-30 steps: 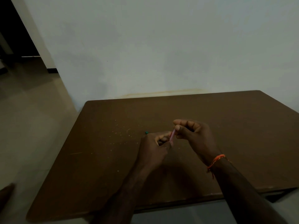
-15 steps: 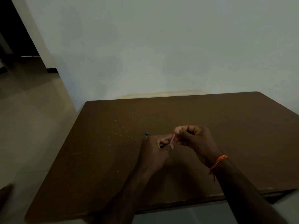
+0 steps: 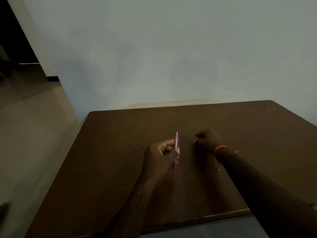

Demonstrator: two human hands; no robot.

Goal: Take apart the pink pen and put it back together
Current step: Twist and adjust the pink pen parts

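Pink pen held upright in the left hand, right hand apart.

The slim pink plastic pen [image 3: 176, 152] is clamped at mid-length by the closed left hand [image 3: 161, 158] above the dark brown wooden table [image 3: 120, 169]; its long axis runs near vertical, tip toward the table. To the right of the pen, well apart, the right hand [image 3: 208, 139] is curled; whether it holds a part cannot be told. The left hand is judged nearer.

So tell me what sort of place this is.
Probably a plain, dim indoor room: a bare brown table pushed against a blank pale wall, a tiled floor to the left, and a dark doorway beyond.
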